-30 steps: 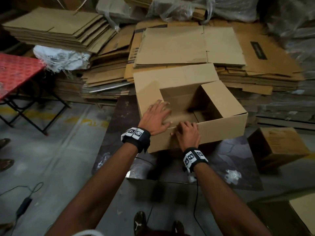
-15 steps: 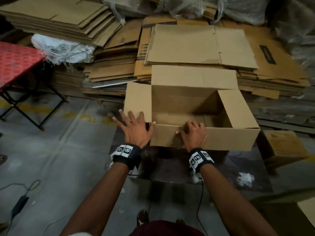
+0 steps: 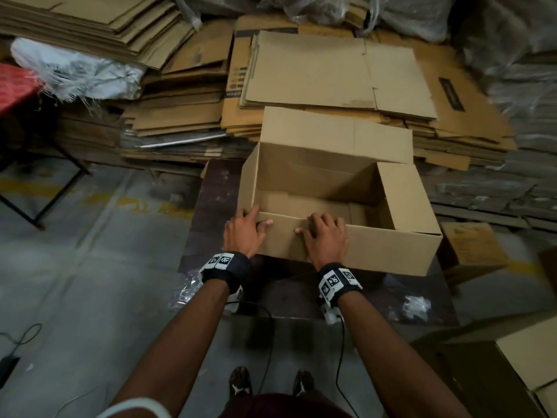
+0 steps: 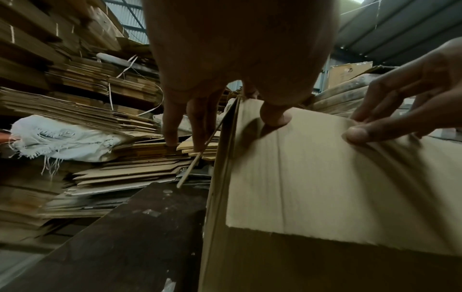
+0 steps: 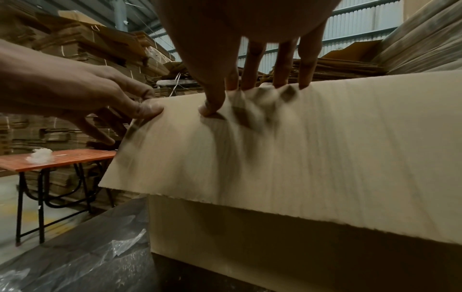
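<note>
Stacks of flattened brown cardboard sheets [image 3: 331, 70] fill the top of the frame, a white woven sack [image 3: 75, 70] lies upper left, and a small brown carton [image 3: 470, 248] sits at the right edge. The open brown cardboard box [image 3: 391, 248] stands mid-frame on the dark bench [image 3: 217, 188]. Your left grip [image 3: 244, 233] clasps its lower-left corner, thumb on the folded-down near flap [image 3: 283, 236]. Your right grip [image 3: 327, 239] pinches that flap's top edge, fingers hooked over, thumb outside. Both forearms reach straight forward, palms down.
</note>
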`<control>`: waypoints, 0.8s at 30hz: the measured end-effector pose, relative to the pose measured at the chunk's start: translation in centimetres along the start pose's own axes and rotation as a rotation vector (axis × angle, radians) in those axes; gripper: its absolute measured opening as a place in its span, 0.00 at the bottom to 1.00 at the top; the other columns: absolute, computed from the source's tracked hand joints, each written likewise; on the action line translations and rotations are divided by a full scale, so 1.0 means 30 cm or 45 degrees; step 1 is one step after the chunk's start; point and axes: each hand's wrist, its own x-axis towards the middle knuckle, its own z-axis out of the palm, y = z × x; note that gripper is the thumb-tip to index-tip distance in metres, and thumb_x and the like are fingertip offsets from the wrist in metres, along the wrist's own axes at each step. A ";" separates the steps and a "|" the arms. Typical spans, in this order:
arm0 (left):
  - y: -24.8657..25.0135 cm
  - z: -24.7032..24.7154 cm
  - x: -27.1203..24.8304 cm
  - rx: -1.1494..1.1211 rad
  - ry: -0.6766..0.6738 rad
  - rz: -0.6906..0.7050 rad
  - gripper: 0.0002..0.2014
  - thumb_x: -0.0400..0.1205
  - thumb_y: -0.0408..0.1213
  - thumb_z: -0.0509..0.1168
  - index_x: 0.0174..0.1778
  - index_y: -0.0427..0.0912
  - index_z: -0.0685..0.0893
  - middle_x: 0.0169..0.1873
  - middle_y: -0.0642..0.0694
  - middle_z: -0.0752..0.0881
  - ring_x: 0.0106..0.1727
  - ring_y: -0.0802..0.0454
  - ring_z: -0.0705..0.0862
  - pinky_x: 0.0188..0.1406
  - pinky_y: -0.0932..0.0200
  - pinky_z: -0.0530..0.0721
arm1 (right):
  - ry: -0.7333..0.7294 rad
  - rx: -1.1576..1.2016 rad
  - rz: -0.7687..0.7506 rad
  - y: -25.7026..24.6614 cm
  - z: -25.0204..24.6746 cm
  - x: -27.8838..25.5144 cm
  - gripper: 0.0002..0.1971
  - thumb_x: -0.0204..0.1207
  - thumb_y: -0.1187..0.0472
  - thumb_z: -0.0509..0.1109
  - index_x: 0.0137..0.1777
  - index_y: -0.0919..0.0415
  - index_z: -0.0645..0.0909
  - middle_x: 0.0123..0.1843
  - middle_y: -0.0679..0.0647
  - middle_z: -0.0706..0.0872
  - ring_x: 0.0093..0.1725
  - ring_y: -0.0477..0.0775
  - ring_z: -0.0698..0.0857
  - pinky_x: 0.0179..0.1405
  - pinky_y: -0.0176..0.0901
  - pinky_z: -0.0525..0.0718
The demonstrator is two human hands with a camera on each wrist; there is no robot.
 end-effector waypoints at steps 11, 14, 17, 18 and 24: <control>0.317 0.067 -0.072 0.398 0.031 0.333 0.20 0.80 0.43 0.64 0.68 0.50 0.83 0.70 0.39 0.82 0.78 0.37 0.74 0.81 0.28 0.61 | -0.277 0.292 -0.159 0.383 -0.206 0.061 0.13 0.83 0.59 0.66 0.64 0.49 0.86 0.62 0.52 0.89 0.60 0.58 0.85 0.57 0.53 0.84; 0.503 0.161 -0.051 0.369 -0.110 0.548 0.21 0.84 0.47 0.59 0.73 0.47 0.79 0.67 0.44 0.85 0.71 0.43 0.78 0.73 0.40 0.72 | -0.307 -0.051 -0.158 0.537 -0.261 0.127 0.13 0.87 0.55 0.61 0.62 0.53 0.85 0.64 0.54 0.87 0.69 0.59 0.79 0.72 0.61 0.74; 0.623 0.264 -0.050 0.433 -0.218 0.569 0.24 0.88 0.55 0.54 0.76 0.46 0.75 0.73 0.44 0.81 0.75 0.43 0.75 0.75 0.36 0.67 | -0.445 -0.200 -0.195 0.643 -0.283 0.167 0.19 0.90 0.47 0.55 0.62 0.55 0.85 0.69 0.55 0.85 0.79 0.60 0.72 0.78 0.66 0.66; 0.641 0.291 -0.056 0.465 -0.212 0.552 0.26 0.88 0.56 0.52 0.78 0.47 0.74 0.76 0.45 0.78 0.77 0.43 0.73 0.76 0.33 0.64 | -0.494 -0.237 -0.224 0.662 -0.289 0.170 0.22 0.90 0.45 0.53 0.64 0.56 0.85 0.72 0.55 0.84 0.82 0.60 0.69 0.80 0.67 0.63; 0.643 0.358 -0.075 0.372 -0.117 0.445 0.27 0.87 0.60 0.52 0.78 0.51 0.75 0.80 0.47 0.75 0.82 0.47 0.69 0.79 0.27 0.56 | -0.295 -0.418 -0.343 0.738 -0.389 0.139 0.21 0.84 0.46 0.66 0.72 0.54 0.81 0.82 0.52 0.73 0.88 0.63 0.60 0.84 0.73 0.56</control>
